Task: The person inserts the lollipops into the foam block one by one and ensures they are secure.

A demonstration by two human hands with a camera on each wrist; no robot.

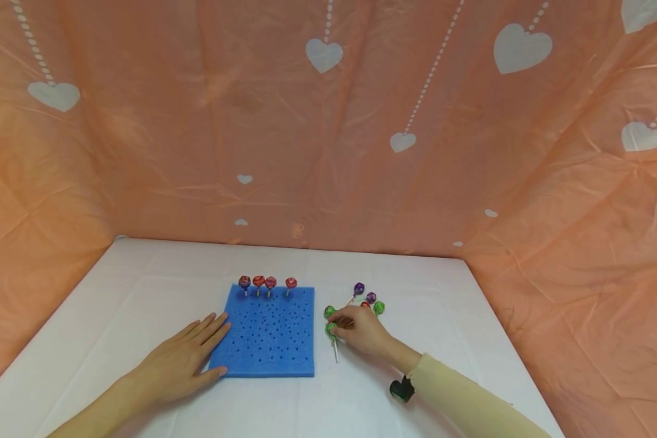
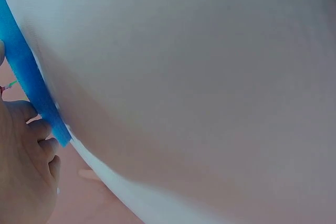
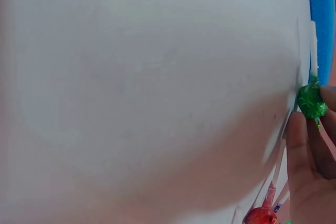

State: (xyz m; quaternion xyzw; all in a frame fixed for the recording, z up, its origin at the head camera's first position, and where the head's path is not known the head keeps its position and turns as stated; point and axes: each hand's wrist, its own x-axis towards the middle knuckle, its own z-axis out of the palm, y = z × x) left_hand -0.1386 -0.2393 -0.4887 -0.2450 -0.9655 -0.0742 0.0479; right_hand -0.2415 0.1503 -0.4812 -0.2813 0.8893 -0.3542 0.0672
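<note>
My left hand (image 1: 177, 365) rests on the left edge of a blue foam board (image 1: 268, 365) dotted with small holes, its fingers straight. Several lollipops (image 1: 271, 282) in reddish wrappers stand upright in a row along the board's far edge. To the right of the board, my right hand (image 1: 368, 333) pinches the wrapped head of a green lollipop (image 1: 331, 329); the white stick points toward me. The right wrist view shows finger and thumb at the green wrapper (image 3: 312, 102). In the left wrist view, the fingers lie against the board's edge (image 2: 32, 77).
Beyond the right hand lie loose lollipops: a green one (image 1: 329, 311), another green one (image 1: 379, 307), two purple ones (image 1: 358, 288) and a red one (image 1: 365, 305), partly hidden. A dark object (image 1: 401, 390) shows by the right sleeve. Orange cloth (image 1: 295, 152) surrounds the white table (image 1: 170, 267).
</note>
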